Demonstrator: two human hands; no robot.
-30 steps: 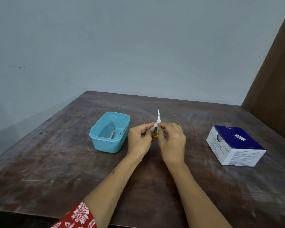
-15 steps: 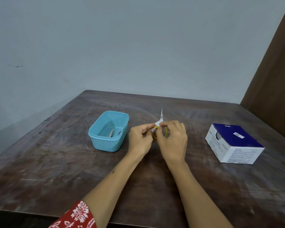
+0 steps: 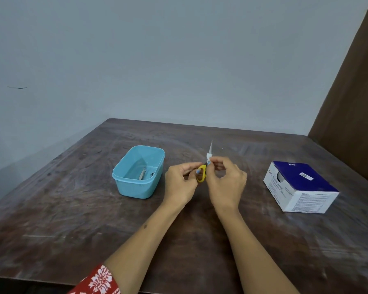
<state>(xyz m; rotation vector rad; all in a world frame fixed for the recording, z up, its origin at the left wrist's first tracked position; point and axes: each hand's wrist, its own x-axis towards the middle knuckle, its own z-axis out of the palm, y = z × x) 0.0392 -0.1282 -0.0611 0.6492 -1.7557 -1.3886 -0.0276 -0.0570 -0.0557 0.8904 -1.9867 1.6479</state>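
Small scissors with yellow handles and thin blades pointing up and away are held over the middle of the table. My left hand grips the yellow handle. My right hand pinches a small white swab around the blades just above the handles. The blade tip sticks out above the swab.
A light blue plastic tub to the left holds a metal tool and a small dark item. A blue-and-white box of alcohol swabs lies to the right. The dark wooden table meets a wall behind and a brown panel at the right.
My right hand has shifted slightly to the right and opened its lower fingers, so the yellow handle now shows between my hands. The swab stays on the blades.
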